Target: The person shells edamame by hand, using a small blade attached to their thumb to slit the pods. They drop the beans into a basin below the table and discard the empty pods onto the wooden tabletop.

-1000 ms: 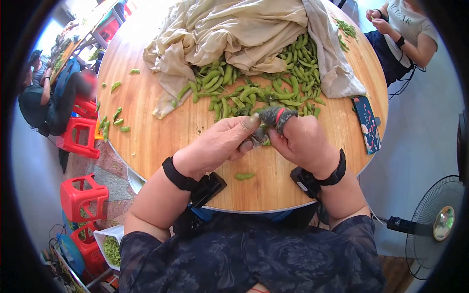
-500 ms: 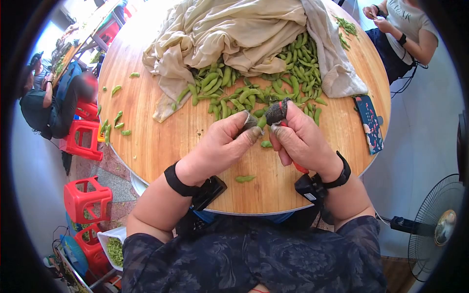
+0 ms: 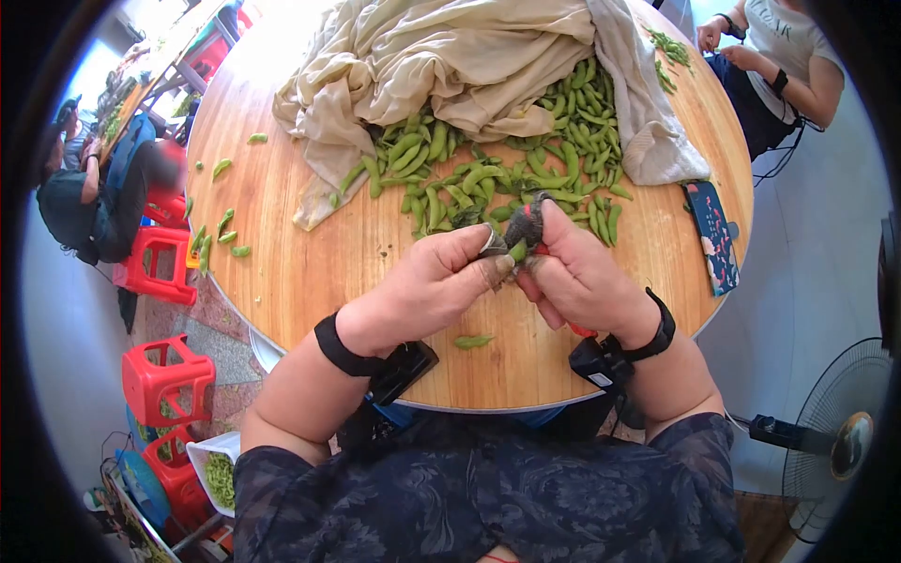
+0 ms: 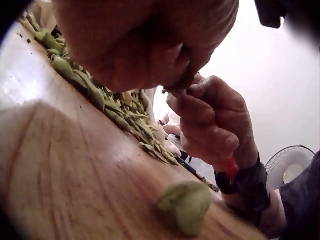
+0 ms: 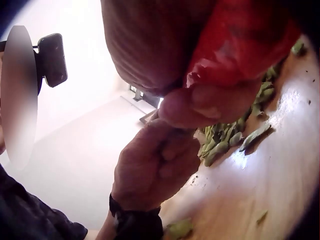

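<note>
In the head view the left hand (image 3: 436, 281) pinches a green pod (image 3: 518, 251) between thumb and forefinger. The right hand (image 3: 593, 281), a dark wrap on its finger, meets it at the pod's other side with fingers curled; a red item (image 3: 581, 329) shows under its palm. Both hands touch over the wooden table (image 3: 310, 281), just before the pile of green pods (image 3: 479, 178). The wrist views show the fingertips together, but the pod is hidden there. A red wrapping (image 5: 240, 45) lies against the right hand in the right wrist view.
A beige cloth (image 3: 441, 56) covers the back of the pile. One loose pod (image 3: 473, 342) lies near the front edge, others at the left. A dark floral case (image 3: 713, 237) sits at the right edge; a fan (image 3: 835, 436) stands beyond. Another person (image 3: 784, 66) sits at the back right.
The hands came apart with the pod showing between them, then closed together again. A small pod piece on the table beside the hands is no longer visible in the head view.
</note>
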`<state>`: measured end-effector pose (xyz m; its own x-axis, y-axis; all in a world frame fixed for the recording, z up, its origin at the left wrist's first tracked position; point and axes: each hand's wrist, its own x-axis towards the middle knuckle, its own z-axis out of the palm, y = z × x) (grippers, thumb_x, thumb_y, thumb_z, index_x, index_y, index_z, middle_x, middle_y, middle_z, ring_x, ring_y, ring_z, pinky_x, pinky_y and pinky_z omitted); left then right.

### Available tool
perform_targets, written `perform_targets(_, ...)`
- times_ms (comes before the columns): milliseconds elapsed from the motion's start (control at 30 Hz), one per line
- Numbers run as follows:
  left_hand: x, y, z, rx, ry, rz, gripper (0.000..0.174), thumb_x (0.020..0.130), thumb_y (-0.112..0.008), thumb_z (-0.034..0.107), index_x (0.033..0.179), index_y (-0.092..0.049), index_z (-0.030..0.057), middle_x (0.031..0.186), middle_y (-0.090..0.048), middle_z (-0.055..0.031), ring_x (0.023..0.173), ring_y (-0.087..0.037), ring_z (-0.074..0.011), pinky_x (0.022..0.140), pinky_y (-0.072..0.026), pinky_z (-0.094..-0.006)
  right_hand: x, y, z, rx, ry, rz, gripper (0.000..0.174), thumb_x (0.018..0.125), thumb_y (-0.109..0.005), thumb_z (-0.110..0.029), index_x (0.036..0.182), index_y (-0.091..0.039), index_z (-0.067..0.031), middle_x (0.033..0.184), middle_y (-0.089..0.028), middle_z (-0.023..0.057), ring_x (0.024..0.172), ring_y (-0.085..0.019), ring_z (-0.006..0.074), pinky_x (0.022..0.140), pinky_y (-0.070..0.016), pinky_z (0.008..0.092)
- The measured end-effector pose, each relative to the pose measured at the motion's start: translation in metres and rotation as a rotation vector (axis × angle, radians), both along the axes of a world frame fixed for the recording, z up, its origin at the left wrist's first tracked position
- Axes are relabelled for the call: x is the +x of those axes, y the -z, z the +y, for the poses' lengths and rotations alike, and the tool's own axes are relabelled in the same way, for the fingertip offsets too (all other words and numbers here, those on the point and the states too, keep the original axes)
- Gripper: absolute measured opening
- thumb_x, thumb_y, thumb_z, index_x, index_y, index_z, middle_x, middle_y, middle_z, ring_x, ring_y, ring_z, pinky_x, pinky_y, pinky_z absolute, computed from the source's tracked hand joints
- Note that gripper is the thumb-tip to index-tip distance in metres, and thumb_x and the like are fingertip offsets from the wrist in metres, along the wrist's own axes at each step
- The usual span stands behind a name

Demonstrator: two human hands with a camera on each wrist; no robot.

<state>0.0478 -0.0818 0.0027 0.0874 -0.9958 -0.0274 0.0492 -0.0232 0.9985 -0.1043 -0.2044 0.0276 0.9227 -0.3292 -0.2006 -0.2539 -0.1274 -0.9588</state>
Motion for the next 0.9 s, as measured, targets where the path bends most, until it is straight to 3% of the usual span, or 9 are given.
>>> perform_targets(33,-0.001,-0.006,0.0,0.164,0.053,0.424,0.011,0.094,-0.054,0.016,0.093,-0.056,0.0055,0.071,-0.044,0.006,0.058,-0.035,-0.004,0.05,-0.0293,-0.0198,-0.001,0.0,-0.001,0.133,-0.015,-0.064,0.017,0.088,-0.038,-0.004,0.104,-0.042,-0.0045,0.061,-0.047,0.0025,0.041,-0.047,0.0096,0.036,-0.0385,0.0234)
perform_targets(167,-0.001,-0.005,0.002,0.219,0.141,0.72,0.019,0.096,-0.052,0.025,0.095,-0.057,0.0067,0.074,-0.048,0.0072,0.058,-0.038,-0.0036,0.051,-0.0292,-0.0185,-0.004,0.003,0.002,0.223,0.01,-0.203,0.014,0.088,-0.04,-0.004,0.101,-0.045,-0.0063,0.061,-0.047,0.0008,0.042,-0.047,0.0066,0.037,-0.0381,0.0225)
perform_targets(300,-0.004,0.007,0.0,0.059,-0.042,0.19,0.017,0.094,-0.057,0.022,0.093,-0.057,0.0052,0.077,-0.049,0.0081,0.064,-0.039,-0.0016,0.055,-0.0323,-0.0176,0.0,0.008,-0.006,0.016,0.093,-0.134,0.009,0.087,-0.045,-0.004,0.095,-0.046,-0.0058,0.06,-0.049,0.0055,0.042,-0.05,0.0166,0.04,-0.0397,0.0291)
perform_targets(367,0.001,0.007,0.003,0.008,-0.112,-0.095,0.014,0.092,-0.061,0.018,0.091,-0.057,0.005,0.078,-0.048,0.0091,0.069,-0.04,-0.0005,0.059,-0.0345,-0.0179,0.001,0.02,-0.007,-0.548,0.088,-0.238,0.007,0.085,-0.05,-0.005,0.09,-0.044,-0.0047,0.059,-0.048,0.0125,0.047,-0.051,0.032,0.045,-0.0411,0.0363)
perform_targets(467,0.003,0.006,0.003,0.182,0.024,-0.034,0.017,0.093,-0.06,0.022,0.091,-0.058,0.0048,0.077,-0.048,0.009,0.069,-0.039,-0.001,0.059,-0.0344,-0.0185,0.001,0.015,0.003,-0.502,-0.028,-0.265,0.011,0.084,-0.052,-0.006,0.088,-0.041,-0.0039,0.06,-0.045,0.0189,0.057,-0.048,0.0435,0.051,-0.0417,0.0406)
perform_targets(500,0.003,0.007,0.001,0.16,0.073,0.097,0.021,0.094,-0.059,0.024,0.091,-0.059,0.0035,0.078,-0.048,0.0087,0.07,-0.039,-0.0015,0.06,-0.0349,-0.0187,0.0,0.016,0.001,-0.405,-0.073,-0.22,0.009,0.086,-0.05,-0.006,0.087,-0.041,-0.0052,0.057,-0.046,0.0121,0.046,-0.051,0.0316,0.045,-0.0407,0.0348)
perform_targets(700,0.005,-0.003,0.003,0.213,0.177,0.133,0.018,0.096,-0.053,0.018,0.097,-0.057,0.0015,0.081,-0.048,0.0084,0.072,-0.039,-0.0016,0.061,-0.0353,-0.0189,-0.002,-0.003,0.0,0.215,-0.06,-0.025,0.005,0.09,-0.046,-0.007,0.087,-0.042,-0.0072,0.059,-0.046,-0.0028,0.042,-0.043,0.0024,0.037,-0.0346,0.0223)
perform_targets(833,0.004,0.006,0.003,0.169,0.093,0.076,0.014,0.091,-0.049,0.012,0.091,-0.058,0.0022,0.069,-0.044,0.0082,0.061,-0.037,-0.0024,0.052,-0.0323,-0.0207,-0.002,0.004,0.002,0.022,-0.061,-0.062,0.006,0.088,-0.048,-0.006,0.089,-0.042,-0.0053,0.057,-0.047,0.0028,0.042,-0.047,0.0124,0.041,-0.0377,0.0274)
perform_targets(900,0.011,0.002,0.004,0.259,0.192,0.012,0.018,0.09,-0.05,0.005,0.107,-0.055,0.0013,0.084,-0.051,0.0075,0.073,-0.043,-0.0015,0.065,-0.0373,-0.0176,-0.001,0.01,0.002,-0.289,0.005,-0.15,0.008,0.085,-0.05,-0.005,0.088,-0.042,-0.0037,0.057,-0.047,0.0099,0.047,-0.049,0.0248,0.046,-0.0404,0.0327)
